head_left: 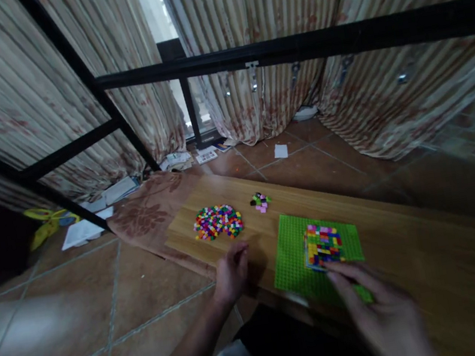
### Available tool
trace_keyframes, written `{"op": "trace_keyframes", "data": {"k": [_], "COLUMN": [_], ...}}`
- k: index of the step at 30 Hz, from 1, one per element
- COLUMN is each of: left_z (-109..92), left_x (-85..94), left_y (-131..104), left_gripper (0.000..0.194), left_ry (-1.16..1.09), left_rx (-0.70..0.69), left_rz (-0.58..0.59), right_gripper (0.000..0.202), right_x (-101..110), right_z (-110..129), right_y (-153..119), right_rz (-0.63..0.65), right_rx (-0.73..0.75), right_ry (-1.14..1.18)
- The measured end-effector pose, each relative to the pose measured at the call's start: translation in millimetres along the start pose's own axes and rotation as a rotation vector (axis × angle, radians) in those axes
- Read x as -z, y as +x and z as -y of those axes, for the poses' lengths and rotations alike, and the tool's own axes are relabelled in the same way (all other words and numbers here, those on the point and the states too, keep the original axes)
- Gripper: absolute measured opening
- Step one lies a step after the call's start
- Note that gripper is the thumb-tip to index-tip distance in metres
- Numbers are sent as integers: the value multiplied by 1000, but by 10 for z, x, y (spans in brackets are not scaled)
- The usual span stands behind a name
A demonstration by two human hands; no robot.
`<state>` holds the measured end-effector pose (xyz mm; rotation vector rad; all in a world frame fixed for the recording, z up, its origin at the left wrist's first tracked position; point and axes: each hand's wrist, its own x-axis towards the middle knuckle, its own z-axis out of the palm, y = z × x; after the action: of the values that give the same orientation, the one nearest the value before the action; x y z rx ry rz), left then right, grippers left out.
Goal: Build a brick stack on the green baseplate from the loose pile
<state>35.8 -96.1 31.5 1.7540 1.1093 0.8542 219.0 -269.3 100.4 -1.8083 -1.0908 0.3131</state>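
A green studded baseplate (287, 255) lies on the wooden table (424, 256). On it stands a block of many-coloured bricks (322, 243). My right hand (376, 300) reaches over the plate's near right part, thumb and forefinger brought together at the block's near edge; whether a brick is between them is too small to tell. My left hand (232, 273) hovers at the table's near edge, left of the plate, with its fingers curled together and their tips hidden. Beyond it lies a heap of small coloured bricks (217, 222). A smaller group of pink, green and black bricks (260, 201) sits behind the plate.
A brown patterned cloth (147, 211) covers the table's left end. Black metal bars (218, 61) cross in front of striped curtains (263, 3). Papers (84, 229) and a yellow object (42, 226) lie on the tiled floor (60, 317).
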Motion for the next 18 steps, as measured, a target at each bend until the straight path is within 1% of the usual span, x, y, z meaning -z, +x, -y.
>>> {"op": "trace_keyframes", "data": {"k": [1, 2, 4, 7, 9, 11, 13, 15, 18], "left_z": [51, 91, 146, 201, 238, 278, 311, 328, 325], "left_x": [101, 191, 330, 449, 485, 502, 508, 512, 517], "left_y": [-42, -66, -69, -15, 16, 27, 23, 13, 9], "left_gripper": [21, 22, 23, 23, 23, 23, 22, 22, 22], "left_ry": [33, 57, 74, 35, -9, -41, -53, -44, -14], "left_rx": [10, 24, 61, 115, 129, 126, 110, 92, 69], "left_rz": [-15, -33, -74, -114, -116, -109, -97, -93, -94], "right_gripper": [18, 19, 21, 22, 23, 24, 23, 20, 17], "right_x": [-176, -369, -772, -1311, -1579, -1767, -1889, -1962, -2017], "right_z": [97, 169, 236, 200, 160, 146, 157, 177, 196], "right_y": [-2, 19, 119, 351, 501, 614, 682, 713, 723], "right_rz": [93, 182, 258, 283, 279, 280, 295, 306, 308], "right_rx": [71, 108, 126, 122, 138, 167, 199, 223, 244], "right_ry": [23, 33, 36, -10, -85, -161, -247, -340, -444]}}
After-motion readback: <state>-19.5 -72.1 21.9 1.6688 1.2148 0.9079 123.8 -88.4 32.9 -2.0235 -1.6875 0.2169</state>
